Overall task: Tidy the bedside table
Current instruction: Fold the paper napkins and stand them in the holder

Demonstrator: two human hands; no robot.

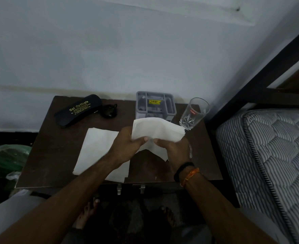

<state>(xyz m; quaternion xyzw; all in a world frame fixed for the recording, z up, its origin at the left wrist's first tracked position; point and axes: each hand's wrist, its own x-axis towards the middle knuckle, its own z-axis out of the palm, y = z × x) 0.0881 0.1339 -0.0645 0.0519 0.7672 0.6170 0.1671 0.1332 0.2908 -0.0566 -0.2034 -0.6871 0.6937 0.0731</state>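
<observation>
Nearest to me, at six o'clock below the table edge, I see two bare feet (90, 211) on the dark floor. Above them, over the middle of the bedside table (45, 155), my left hand (127, 143) and right hand (173, 150) meet on a folded white tissue (158, 129); the fingers of both curl round its lower edge and pinch it, holding it clear of the wood. At nine o'clock from the hands a second white tissue (96, 152) lies flat on the tabletop, partly under my left forearm. A black band and an orange thread (189, 175) circle the right wrist.

Farther back, at twelve o'clock, a grey organiser (155, 105) with a yellow sticker stands just behind the held tissue. At one o'clock a clear drinking glass (195, 113) stands close beside the tissue's far corner. At ten o'clock lie a black spectacle case (78, 110) and a small dark object (109, 110) touching it. At three o'clock sits a striped mattress (268, 147); at nine o'clock, a green bag (6, 157).
</observation>
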